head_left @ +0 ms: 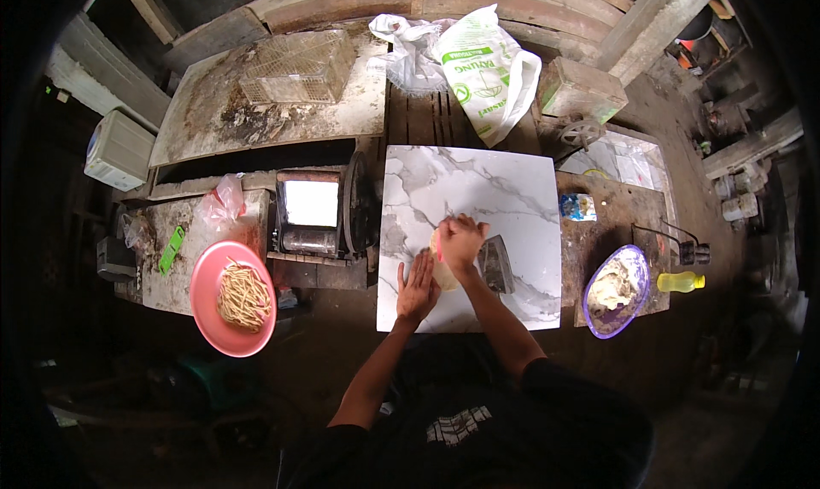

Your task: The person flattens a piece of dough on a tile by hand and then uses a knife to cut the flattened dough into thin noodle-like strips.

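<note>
- Pale yellow flat piece [445, 277], dough by its look: one, on the marbled counter [478, 177], partly hidden beneath my two grips; work on it looks unfinished, with no cut strips visible beside it.
- My left grip [418, 286]: fingers extended, closed on nothing, laid flat at the piece's left side.
- My right grip [462, 243]: curled together, apparently clamped on a pinkish-red item [439, 246], mostly hidden.
- Grey rectangular object [494, 265]: one, just right of the piece, beside my right forearm.
- Pink basin [203, 301], to the left: a heap of thin pale strips [243, 297]; shaping of these seems done.
- Purple-rimmed basin [587, 310], to the right: whitish mass [617, 286], no strips seen in it; I judge it still unshaped.
</note>
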A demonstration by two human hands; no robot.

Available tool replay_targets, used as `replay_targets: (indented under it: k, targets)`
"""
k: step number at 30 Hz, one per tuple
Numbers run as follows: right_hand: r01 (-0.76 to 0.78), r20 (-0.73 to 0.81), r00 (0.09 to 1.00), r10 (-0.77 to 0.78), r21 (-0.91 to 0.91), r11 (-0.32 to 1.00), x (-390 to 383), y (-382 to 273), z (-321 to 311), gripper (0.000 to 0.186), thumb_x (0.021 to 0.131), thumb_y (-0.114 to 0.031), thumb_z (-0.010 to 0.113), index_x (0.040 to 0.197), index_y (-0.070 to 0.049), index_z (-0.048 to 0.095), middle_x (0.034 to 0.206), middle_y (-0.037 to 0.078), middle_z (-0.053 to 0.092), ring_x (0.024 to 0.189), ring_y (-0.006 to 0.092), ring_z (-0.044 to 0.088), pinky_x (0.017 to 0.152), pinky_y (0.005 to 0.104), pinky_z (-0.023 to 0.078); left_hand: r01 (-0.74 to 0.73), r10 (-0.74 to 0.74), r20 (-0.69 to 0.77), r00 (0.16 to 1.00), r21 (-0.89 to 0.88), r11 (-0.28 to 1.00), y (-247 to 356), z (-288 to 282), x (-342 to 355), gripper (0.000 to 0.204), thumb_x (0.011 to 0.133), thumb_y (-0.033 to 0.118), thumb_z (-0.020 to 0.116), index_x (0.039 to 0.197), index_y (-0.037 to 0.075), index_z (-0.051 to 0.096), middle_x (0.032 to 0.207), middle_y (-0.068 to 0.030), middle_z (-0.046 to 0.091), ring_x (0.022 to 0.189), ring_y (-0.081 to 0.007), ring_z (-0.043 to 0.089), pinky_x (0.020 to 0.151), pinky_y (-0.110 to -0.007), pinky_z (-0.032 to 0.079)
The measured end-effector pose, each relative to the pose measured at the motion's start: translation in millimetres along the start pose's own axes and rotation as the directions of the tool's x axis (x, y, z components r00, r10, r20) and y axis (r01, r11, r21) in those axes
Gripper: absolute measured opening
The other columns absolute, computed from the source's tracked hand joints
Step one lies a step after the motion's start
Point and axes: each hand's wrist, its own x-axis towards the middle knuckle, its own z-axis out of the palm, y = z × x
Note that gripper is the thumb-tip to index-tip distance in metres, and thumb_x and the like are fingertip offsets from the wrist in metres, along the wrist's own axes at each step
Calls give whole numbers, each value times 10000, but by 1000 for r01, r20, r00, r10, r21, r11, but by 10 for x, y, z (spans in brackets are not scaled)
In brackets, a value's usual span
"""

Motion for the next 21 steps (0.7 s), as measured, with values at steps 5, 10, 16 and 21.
replay_targets:
  k: [5, 10, 16, 21]
  targets:
    - [-44, 376, 913, 161, -302, 952, 381, -71, 213, 208, 681, -184, 496, 513, -76, 554, 559, 75, 530, 531, 237, 507, 638, 373, 314, 16, -14, 41, 999, -51, 999, 38, -18, -81, 520, 713, 146, 477, 1211, 64, 354, 1316, -56, 285, 1224, -177, 243, 988, -489, 99]
    - [-29, 210, 974, 84, -251, 967, 139, -22, 250, 262, 692, -212, 471, 473, -84, 537, 561, 118, 551, 520, 255, 524, 680, 380, 345, 7, -6, 59, 998, -14, 1000, 18, -70, -69, 553, 714, 166, 478, 1234, 67, 317, 1335, -52, 249, 1236, -171, 218, 995, -478, 85]
    - [-133, 476, 829, 295, -344, 930, 439, -112, 173, 271, 706, -231, 453, 530, -68, 578, 644, 93, 572, 587, 254, 544, 694, 388, 353, 8, -8, 19, 1000, -11, 1000, 29, -5, -60, 552, 723, 164, 469, 1244, 74, 310, 1337, -42, 248, 1237, -166, 217, 996, -471, 87]
    - [-63, 234, 962, 139, -303, 951, 52, -101, 183, 248, 703, -207, 465, 522, -75, 569, 636, 86, 540, 588, 264, 525, 657, 401, 365, 4, -5, 44, 999, 22, 1000, 19, -33, -49, 527, 728, 164, 468, 1224, 55, 327, 1336, -54, 246, 1237, -175, 216, 997, -466, 90]
